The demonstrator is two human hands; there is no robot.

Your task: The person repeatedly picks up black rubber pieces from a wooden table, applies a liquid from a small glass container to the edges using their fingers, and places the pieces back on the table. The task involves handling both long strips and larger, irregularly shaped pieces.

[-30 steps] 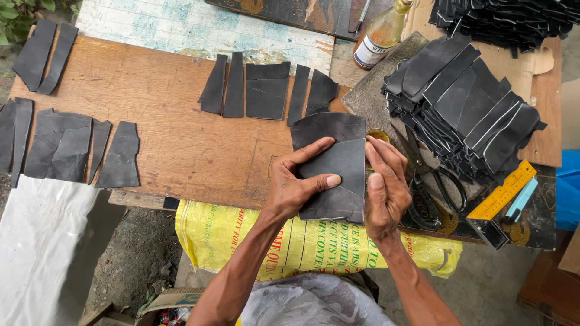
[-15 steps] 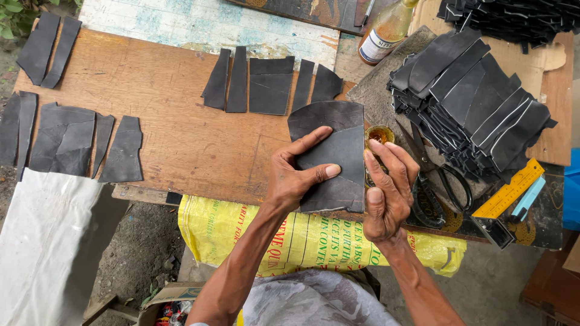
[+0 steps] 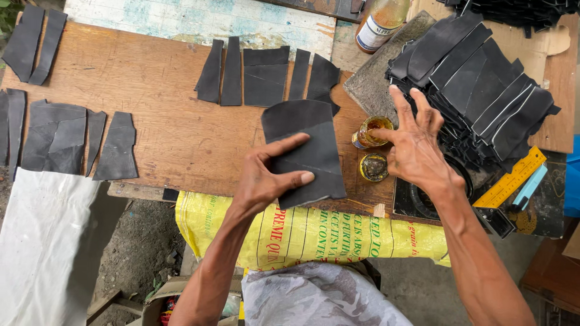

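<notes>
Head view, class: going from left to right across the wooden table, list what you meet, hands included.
Dark cut pieces at the left edge → left hand on a dark sheet → small glass jar → right hand → stack of dark strips → yellow ruler.

The left hand (image 3: 260,181) covered the near-left part of the dark leather piece (image 3: 308,151), hiding its edge there. The right hand (image 3: 417,148) masked part of the small open jar (image 3: 370,131), its contents too small to make out. A glass bottle (image 3: 377,21) at the far edge of the bench (image 3: 169,133) was cut off by the frame's top, as was the upper part of the stack of black strips (image 3: 483,90). Dark pieces (image 3: 6,139) at the bench's left edge ran out of frame. A dark ring-shaped object (image 3: 423,202) lay partly hidden under the right wrist.
</notes>
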